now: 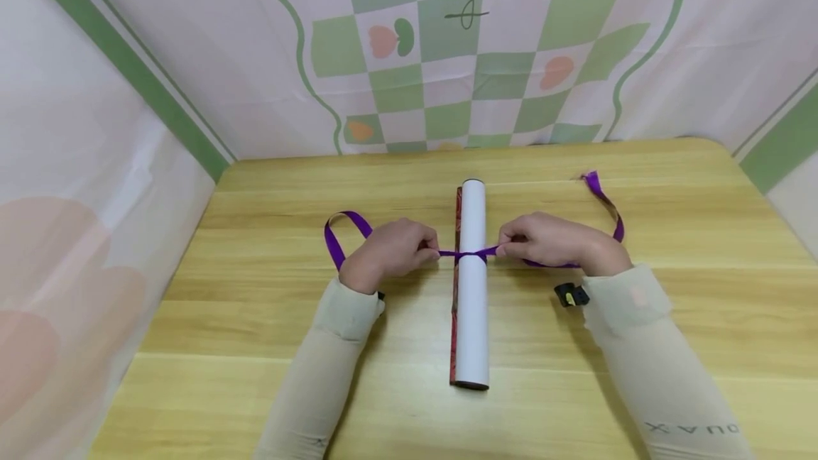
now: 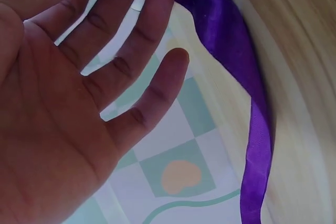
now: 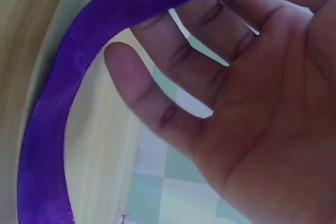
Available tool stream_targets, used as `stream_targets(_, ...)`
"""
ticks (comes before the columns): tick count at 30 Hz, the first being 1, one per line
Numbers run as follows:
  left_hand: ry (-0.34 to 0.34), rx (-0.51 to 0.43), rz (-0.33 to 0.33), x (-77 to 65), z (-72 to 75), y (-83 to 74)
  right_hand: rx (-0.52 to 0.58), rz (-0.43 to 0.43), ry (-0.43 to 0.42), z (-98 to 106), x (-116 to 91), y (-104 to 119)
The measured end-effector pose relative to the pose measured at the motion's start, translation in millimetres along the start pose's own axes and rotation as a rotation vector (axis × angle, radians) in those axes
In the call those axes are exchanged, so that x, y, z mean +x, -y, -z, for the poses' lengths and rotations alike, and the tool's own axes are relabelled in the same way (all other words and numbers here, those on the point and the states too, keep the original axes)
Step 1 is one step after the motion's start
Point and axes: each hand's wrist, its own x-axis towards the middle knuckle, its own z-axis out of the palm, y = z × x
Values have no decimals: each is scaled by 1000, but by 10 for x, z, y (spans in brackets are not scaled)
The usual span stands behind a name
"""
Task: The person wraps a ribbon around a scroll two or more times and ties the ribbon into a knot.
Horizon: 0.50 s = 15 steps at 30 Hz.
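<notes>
Plainly, the left hand [image 1: 397, 247] and the right hand [image 1: 548, 238] each pinch a purple ribbon [image 1: 490, 251] between thumb and fingers, one on either side of a white roll [image 1: 473, 318]. The ribbon crosses the roll around its middle; its course underneath is hidden, and whether a knot sits on top is too small to tell. The roll lies lengthwise on the wooden table [image 1: 211, 304], a red patterned edge [image 1: 454, 346] showing along its left side. Part of the ribbon's left loop disappears behind the left hand, and the right hand covers some of its other length. A black piece [image 1: 571, 294] beside the right cuff is hard to identify; only a sliver of something dark shows at the left one. Both sleeves run out of the picture at the bottom, and the writing on the backdrop [image 1: 447, 91] is cut off at the top.

The head view alone shows the roll and the ribbon's frayed far end. Each wrist view shows an underside the head view hides: palm and spread lower fingers, the ribbon curving past them, the pinching tips out of sight.
</notes>
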Motion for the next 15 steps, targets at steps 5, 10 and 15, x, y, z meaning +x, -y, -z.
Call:
stream_targets(5,71,-195,27,-41,42,27,63,-31,7,45,-21,22)
stream_targets(10,167,-306,54,-141,113,80,69,-29,3,94,-82,35)
stream_targets(15,175,-318,57,-290,259,126,42,-43,27,143,-184,28)
